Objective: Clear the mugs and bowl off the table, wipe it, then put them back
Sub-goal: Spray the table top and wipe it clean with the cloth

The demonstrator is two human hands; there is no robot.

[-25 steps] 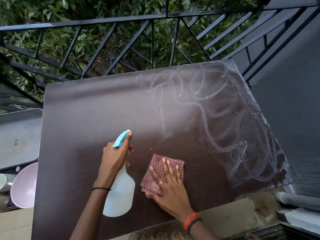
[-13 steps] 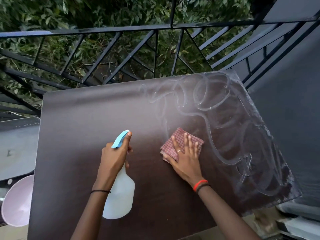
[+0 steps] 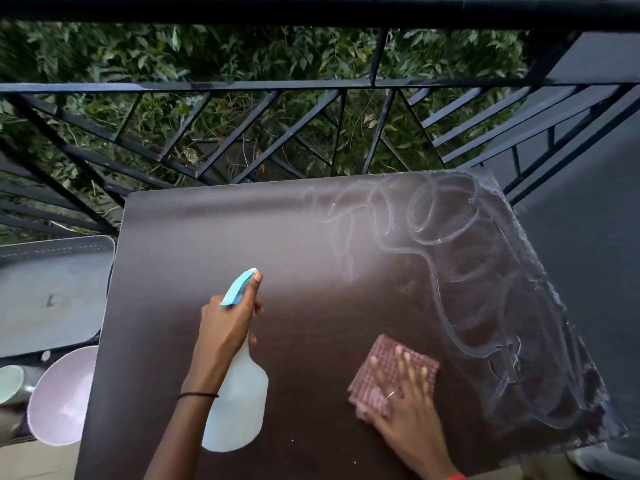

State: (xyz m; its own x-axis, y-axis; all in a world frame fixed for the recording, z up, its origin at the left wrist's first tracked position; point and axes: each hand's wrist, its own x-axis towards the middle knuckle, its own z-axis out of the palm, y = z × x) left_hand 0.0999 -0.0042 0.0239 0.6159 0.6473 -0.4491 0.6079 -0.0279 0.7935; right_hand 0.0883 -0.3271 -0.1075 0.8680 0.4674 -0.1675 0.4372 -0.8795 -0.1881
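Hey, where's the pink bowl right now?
In the head view the bowl sits at the lower left, off the table and beside its left edge, with a mug just to its left.

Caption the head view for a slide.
Right hand presses a checked cloth flat on the dark table, left hand grips a spray bottle; bowl and mug sit off to the left.

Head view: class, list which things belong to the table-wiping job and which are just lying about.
Job: table, checked cloth under the right hand, spray bottle in the left hand, pink bowl and mug set aside at left.
Just there: black railing, foliage, grey surface at left.
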